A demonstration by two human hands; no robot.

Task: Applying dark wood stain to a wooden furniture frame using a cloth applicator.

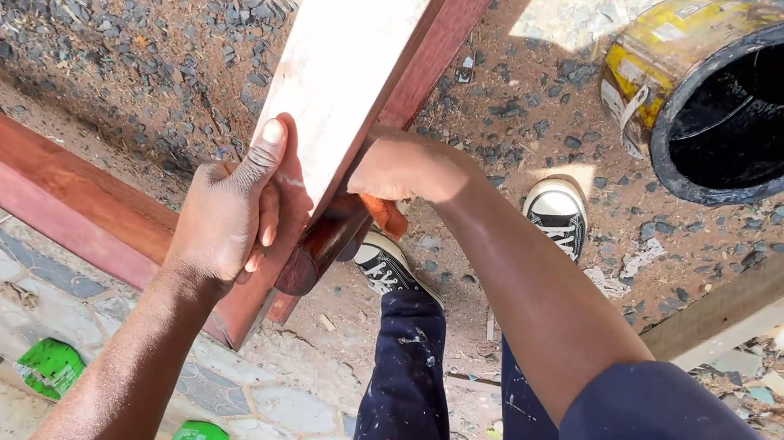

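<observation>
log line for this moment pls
left hand steadies plank | right hand grips brush handle at plank edge | open can nearby

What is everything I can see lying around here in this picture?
wooden board: one, pale top with reddish edge, centre, under both hands
reddish plank: one, on the ground at left
paint tin: one, yellow outside, black inside, upper right
green containers: two, lower left
pale plank: one, at right
shoes: two, black and white, on gravel
left hand: gripping the board's end
right hand: against the board's reddish edge
</observation>
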